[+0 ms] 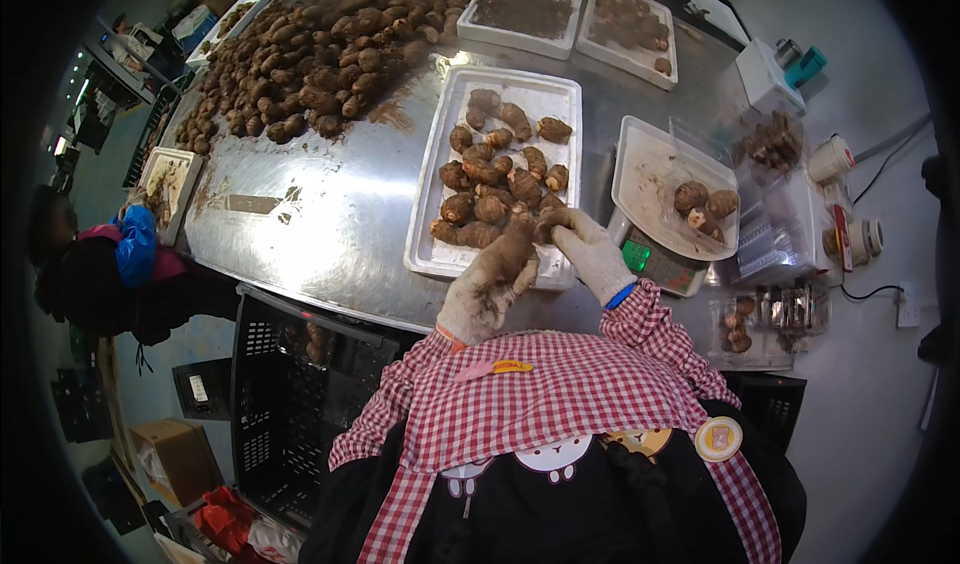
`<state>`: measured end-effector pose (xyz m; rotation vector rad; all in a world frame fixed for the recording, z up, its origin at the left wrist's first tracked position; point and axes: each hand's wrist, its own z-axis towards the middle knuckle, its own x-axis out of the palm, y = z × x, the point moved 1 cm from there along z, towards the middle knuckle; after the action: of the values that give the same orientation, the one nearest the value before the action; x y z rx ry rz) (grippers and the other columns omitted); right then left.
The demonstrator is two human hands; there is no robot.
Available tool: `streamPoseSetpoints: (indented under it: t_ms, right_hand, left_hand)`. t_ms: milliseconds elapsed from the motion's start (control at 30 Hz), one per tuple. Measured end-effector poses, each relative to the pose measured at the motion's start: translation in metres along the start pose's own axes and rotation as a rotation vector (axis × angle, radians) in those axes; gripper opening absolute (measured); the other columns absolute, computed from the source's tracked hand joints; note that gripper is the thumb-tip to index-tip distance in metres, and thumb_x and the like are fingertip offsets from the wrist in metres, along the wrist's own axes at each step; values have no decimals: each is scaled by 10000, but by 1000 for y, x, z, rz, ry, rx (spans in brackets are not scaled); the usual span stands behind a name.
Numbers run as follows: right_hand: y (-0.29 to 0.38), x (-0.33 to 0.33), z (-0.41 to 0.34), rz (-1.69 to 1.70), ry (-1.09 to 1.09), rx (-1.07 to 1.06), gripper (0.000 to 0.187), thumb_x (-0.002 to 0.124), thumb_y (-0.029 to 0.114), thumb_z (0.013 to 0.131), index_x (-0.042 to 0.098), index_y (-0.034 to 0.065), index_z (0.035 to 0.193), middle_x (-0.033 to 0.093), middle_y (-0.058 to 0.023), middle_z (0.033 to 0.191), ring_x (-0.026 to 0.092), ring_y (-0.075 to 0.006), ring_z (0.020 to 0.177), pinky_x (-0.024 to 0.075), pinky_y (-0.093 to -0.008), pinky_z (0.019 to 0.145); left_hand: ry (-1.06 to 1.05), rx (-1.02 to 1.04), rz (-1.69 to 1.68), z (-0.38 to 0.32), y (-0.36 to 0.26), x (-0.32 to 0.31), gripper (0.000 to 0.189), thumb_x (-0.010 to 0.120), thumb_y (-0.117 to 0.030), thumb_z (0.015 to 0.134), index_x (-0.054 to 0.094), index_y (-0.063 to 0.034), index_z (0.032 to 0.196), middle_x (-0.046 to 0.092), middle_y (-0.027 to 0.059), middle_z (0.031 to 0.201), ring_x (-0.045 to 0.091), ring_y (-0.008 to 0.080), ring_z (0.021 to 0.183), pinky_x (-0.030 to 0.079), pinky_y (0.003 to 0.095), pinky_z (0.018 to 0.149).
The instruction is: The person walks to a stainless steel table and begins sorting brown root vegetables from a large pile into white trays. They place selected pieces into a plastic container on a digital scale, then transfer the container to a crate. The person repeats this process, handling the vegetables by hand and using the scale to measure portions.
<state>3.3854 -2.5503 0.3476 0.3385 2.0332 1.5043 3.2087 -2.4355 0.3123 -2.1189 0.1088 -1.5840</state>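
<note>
In front of me a white foam tray (424, 189) holds several brown taro corms (523, 187), some with pale cut ends. My left hand (480, 294), in a soiled knitted glove, is curled over the tray's near edge. Its fingers are so brown that I cannot tell glove from corm there. My right hand (594, 253), in a cleaner white glove with a blue cuff, pinches a small taro corm (547, 226) at its fingertips, close to the left fingers. To the right, a digital scale (660, 268) with a lit green display carries a white pan (641, 166) with a clear plastic box of corms (701, 204).
A large heap of taro (322, 61) covers the steel table's (322, 189) far left. Two more foam trays (466, 28) (671, 76) stand at the back. Stacked clear boxes (776, 226) are at right. A black crate (259, 414) is below left; a co-worker's blue sleeve (136, 245) shows beyond.
</note>
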Motion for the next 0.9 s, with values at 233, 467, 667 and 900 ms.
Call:
streamPoseSetpoints:
  t_ms: [233,467,667,900]
  right_hand:
    - [24,2,-17,-175,40,-62,534,655,314,920,555,7,1345,659,-219,1230,637,-317,1148,483,-375,1000]
    - [40,-55,-30,-199,-127,-68,476,715,280,853,604,-9,1214,685,-191,1118,666,-273,1041,527,-380,925]
    - [35,-162,-31,-588,-1126,85,430,726,317,848,616,3,1120,686,-224,1088,670,-370,1024,525,-451,896]
    - [2,-167,-6,-859,-784,198,548,658,521,858,641,55,1148,684,-249,1134,656,-433,1042,507,-489,934]
  left_hand:
    - [-34,-72,138,1,6,-1,675,609,-427,1007,425,16,1482,598,166,1339,664,248,1114,576,303,897]
    - [-252,19,338,8,-2,2,437,537,-308,1050,550,51,1300,672,152,1034,663,196,798,577,325,702]
    - [-371,1,364,13,-9,-1,396,577,-256,1029,561,42,1289,683,134,992,657,182,793,573,320,683]
    - [-368,-89,452,23,-2,-7,396,552,-282,1029,556,19,1287,673,125,1003,651,198,784,558,313,662]
